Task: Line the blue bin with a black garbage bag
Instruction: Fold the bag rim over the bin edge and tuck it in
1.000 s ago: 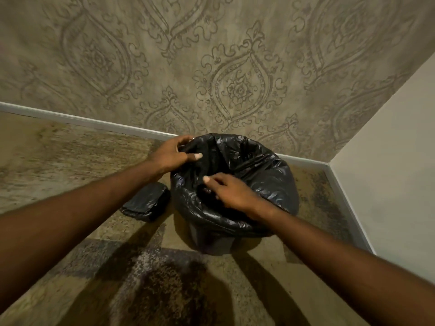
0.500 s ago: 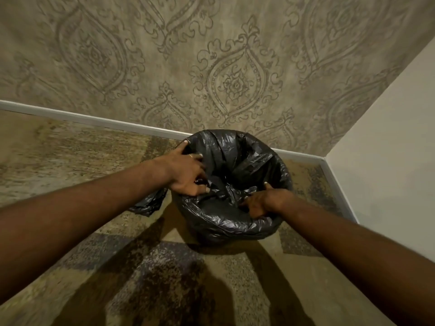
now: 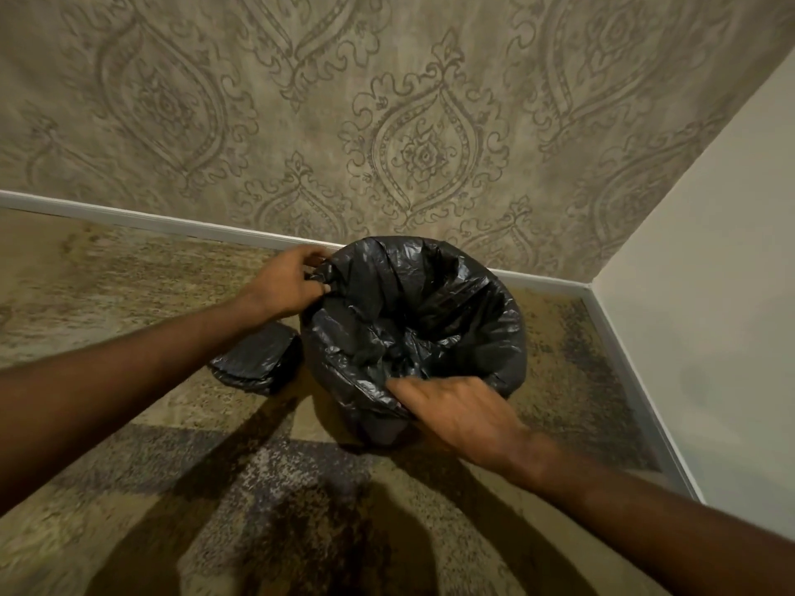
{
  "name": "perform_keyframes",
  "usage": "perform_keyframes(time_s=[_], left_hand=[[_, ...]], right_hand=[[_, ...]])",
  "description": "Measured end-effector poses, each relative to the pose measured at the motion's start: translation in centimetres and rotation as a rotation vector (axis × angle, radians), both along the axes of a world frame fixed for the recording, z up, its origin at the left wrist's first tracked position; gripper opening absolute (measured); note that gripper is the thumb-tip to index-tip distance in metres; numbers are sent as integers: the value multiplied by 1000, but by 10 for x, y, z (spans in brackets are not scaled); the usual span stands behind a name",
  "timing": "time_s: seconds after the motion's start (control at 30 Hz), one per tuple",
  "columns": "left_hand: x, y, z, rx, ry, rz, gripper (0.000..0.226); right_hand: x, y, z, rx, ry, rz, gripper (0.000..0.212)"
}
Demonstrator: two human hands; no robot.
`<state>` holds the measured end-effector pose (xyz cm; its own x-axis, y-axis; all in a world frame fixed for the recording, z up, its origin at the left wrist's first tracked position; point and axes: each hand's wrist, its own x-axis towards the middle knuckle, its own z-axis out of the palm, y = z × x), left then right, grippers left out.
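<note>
A black garbage bag [image 3: 430, 320] sits inside the bin and folds over its rim all round. Only a dark strip of the bin [image 3: 380, 428] shows below the bag at the near side. My left hand [image 3: 288, 283] pinches a bunched corner of the bag at the rim's far left. My right hand [image 3: 451, 408] lies blurred on the near edge of the rim, fingers pressed on the folded plastic; whether it grips the bag is unclear.
A folded pack of black bags [image 3: 258, 363] lies on the carpet just left of the bin. The bin stands in a corner: patterned wall [image 3: 387, 122] behind, plain wall [image 3: 710, 294] at the right, white baseboard [image 3: 150, 219] along both.
My left hand moved from the near-left rim up to the far-left rim, pulling a corner of the bag outward. My right hand came out of the bag onto the near rim.
</note>
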<state>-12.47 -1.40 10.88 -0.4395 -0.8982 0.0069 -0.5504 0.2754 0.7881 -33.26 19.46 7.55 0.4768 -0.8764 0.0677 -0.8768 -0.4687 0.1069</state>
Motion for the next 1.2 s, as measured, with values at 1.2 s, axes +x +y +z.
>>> perform_keyframes(time_s=[1.2], left_hand=[[-155,7,151,561,206,4,8]], right_hand=[[-241,33,170,45,-1595,-1101,13]])
